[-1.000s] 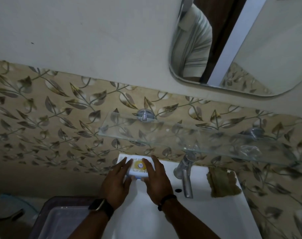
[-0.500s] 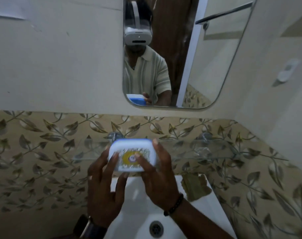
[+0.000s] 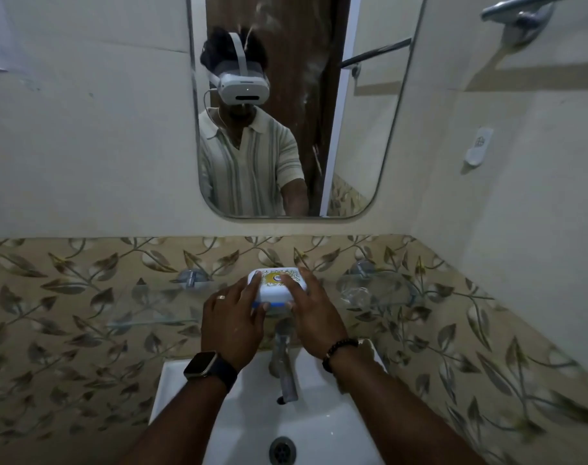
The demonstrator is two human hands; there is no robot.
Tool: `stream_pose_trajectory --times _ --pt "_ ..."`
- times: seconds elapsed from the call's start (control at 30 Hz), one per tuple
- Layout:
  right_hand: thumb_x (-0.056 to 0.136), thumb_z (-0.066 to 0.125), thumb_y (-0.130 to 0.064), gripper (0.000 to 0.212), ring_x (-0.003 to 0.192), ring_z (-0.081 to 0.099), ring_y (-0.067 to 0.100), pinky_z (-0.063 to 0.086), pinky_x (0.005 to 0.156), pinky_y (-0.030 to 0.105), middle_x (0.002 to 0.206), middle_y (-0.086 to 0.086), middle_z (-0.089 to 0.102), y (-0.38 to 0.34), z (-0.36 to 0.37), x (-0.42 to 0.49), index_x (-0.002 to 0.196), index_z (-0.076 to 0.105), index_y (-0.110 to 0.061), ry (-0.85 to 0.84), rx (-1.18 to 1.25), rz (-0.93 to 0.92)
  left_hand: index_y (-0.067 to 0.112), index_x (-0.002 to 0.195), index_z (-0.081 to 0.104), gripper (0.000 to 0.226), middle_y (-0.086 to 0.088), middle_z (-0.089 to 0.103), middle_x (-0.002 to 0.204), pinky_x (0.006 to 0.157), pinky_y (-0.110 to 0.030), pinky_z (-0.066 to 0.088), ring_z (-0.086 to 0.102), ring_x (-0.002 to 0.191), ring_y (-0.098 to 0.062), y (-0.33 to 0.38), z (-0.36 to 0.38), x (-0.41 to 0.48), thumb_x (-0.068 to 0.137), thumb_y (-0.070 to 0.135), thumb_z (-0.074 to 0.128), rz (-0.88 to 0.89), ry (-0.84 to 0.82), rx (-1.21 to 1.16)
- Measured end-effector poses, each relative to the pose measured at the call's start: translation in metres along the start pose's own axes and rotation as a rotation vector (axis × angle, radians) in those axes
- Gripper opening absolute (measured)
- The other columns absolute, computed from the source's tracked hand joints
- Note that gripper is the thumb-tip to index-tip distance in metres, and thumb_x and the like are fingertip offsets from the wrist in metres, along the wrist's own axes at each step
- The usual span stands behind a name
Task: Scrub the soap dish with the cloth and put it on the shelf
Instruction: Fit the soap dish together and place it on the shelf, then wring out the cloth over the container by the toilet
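The soap dish (image 3: 275, 287) is a white box with a blue base and a yellow label on its lid. It sits at the level of the glass shelf (image 3: 152, 307), near the shelf's middle, above the tap. My left hand (image 3: 234, 322) grips its left side and my right hand (image 3: 314, 315) grips its right side, fingers over the lid. Whether the dish rests on the glass or hangs just over it I cannot tell. The cloth is hidden; my right forearm covers the basin's right rim where it lay.
A white basin (image 3: 185, 391) with a chrome tap (image 3: 284, 367) and a drain (image 3: 282, 450) lies below the shelf. A mirror (image 3: 353, 129) hangs above on the wall. Leaf-patterned tiles back the shelf. A towel rail (image 3: 517, 11) is at the upper right.
Both hands lifted the soap dish off the basin's back left rim, raised it, then carried it forward and down to the glass shelf. The camera tilted up toward the mirror.
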State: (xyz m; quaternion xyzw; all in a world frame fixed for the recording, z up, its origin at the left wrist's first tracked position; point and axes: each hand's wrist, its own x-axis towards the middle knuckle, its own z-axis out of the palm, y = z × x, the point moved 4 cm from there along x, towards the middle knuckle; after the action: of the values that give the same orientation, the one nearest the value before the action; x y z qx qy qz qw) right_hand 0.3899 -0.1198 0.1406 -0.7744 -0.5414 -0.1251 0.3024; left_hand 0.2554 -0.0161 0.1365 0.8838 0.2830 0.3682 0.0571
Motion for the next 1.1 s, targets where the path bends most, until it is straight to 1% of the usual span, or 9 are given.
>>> stream_pose_trajectory --times 0.2,0.3,0.47,0.6,0.7,0.8,0.87,0.97,1.1 --pt "0.102 0.050 -0.013 0.056 0.148 0.025 0.022 0.036 0.118 0.036 0.166 0.006 0.014 0.002 0.004 -0.001 0.153 0.032 -0.029 -0.007 0.082 0.045 0.017 0.150 0.042 0.063 -0.010 0.065 0.133 0.088 -0.043 0.052 0.065 0.108 -0.030 0.000 -0.001 -0.005 0.094 0.045 0.049 -0.051 0.027 -0.037" --pt "0.103 0.049 -0.014 0.060 0.145 0.026 0.014 0.029 0.113 0.015 0.166 0.005 0.013 0.002 0.002 -0.002 0.156 0.025 -0.029 -0.005 0.158 0.083 0.014 0.151 0.038 0.069 -0.011 0.061 0.139 0.093 -0.043 0.050 0.062 0.115 -0.030 -0.003 0.001 -0.008 0.093 0.049 0.049 -0.097 0.042 -0.076" --pt "0.101 0.055 -0.008 0.071 0.150 0.018 0.024 0.040 0.115 0.034 0.167 0.006 -0.001 0.002 0.002 -0.005 0.157 0.017 -0.029 0.003 0.066 0.024 0.013 0.152 0.034 0.074 -0.011 0.053 0.148 0.099 -0.048 0.047 0.056 0.127 -0.031 -0.004 0.006 -0.011 0.092 0.054 0.048 -0.157 0.064 -0.099" --pt "0.099 0.058 -0.006 0.078 0.151 0.018 0.026 0.047 0.110 0.038 0.167 0.004 -0.006 0.007 0.000 -0.009 0.157 0.013 -0.030 0.005 0.067 -0.001 0.011 0.153 0.033 0.077 -0.014 0.048 0.152 0.104 -0.050 0.043 0.050 0.134 -0.031 -0.003 0.009 -0.013 0.092 0.057 0.042 -0.188 0.090 -0.092" --pt "0.099 0.058 -0.008 0.077 0.152 0.017 0.028 0.049 0.108 0.040 0.166 0.004 -0.008 0.011 0.000 -0.016 0.156 0.011 -0.030 0.002 0.050 -0.024 0.011 0.153 0.029 0.075 -0.018 0.044 0.154 0.108 -0.054 0.039 0.044 0.137 -0.035 0.005 0.011 -0.021 0.091 0.047 0.049 -0.206 0.138 -0.108" --pt "0.097 0.059 -0.010 0.074 0.151 0.019 0.028 0.038 0.113 0.036 0.166 0.011 0.003 0.015 -0.002 -0.035 0.157 0.018 -0.025 0.061 -0.014 -0.107 0.009 0.153 0.030 0.075 -0.020 0.037 0.154 0.111 -0.058 0.035 0.037 0.139 -0.037 0.020 0.016 -0.039 0.089 0.038 0.055 -0.145 0.191 -0.142" --pt "0.094 0.062 -0.009 0.067 0.149 0.026 0.029 0.032 0.116 0.036 0.162 0.015 0.018 0.028 0.001 -0.057 0.153 0.032 -0.021 0.150 -0.057 -0.167 0.009 0.153 0.032 0.073 -0.019 0.031 0.156 0.114 -0.056 0.032 0.032 0.142 -0.038 0.032 0.026 -0.058 0.089 0.037 0.054 -0.100 0.189 -0.182" --pt "0.089 0.066 -0.008 0.047 0.138 0.044 0.033 0.038 0.115 0.041 0.145 0.016 0.046 0.059 0.015 -0.096 0.134 0.054 -0.018 0.281 -0.098 -0.190 0.010 0.149 0.041 0.067 -0.018 0.031 0.157 0.115 -0.049 0.031 0.031 0.143 -0.038 0.049 0.047 -0.091 0.089 0.034 0.057 -0.055 0.131 -0.214" --pt "0.092 0.063 -0.019 0.027 0.124 0.057 0.034 0.044 0.106 0.047 0.129 0.014 0.061 0.114 0.044 -0.132 0.119 0.067 -0.016 0.098 -0.215 -0.121 0.016 0.136 0.060 0.054 -0.016 0.048 0.149 0.104 -0.053 0.043 0.046 0.135 -0.038 0.076 0.082 -0.128 0.085 0.032 0.069 0.169 -0.037 -0.171"
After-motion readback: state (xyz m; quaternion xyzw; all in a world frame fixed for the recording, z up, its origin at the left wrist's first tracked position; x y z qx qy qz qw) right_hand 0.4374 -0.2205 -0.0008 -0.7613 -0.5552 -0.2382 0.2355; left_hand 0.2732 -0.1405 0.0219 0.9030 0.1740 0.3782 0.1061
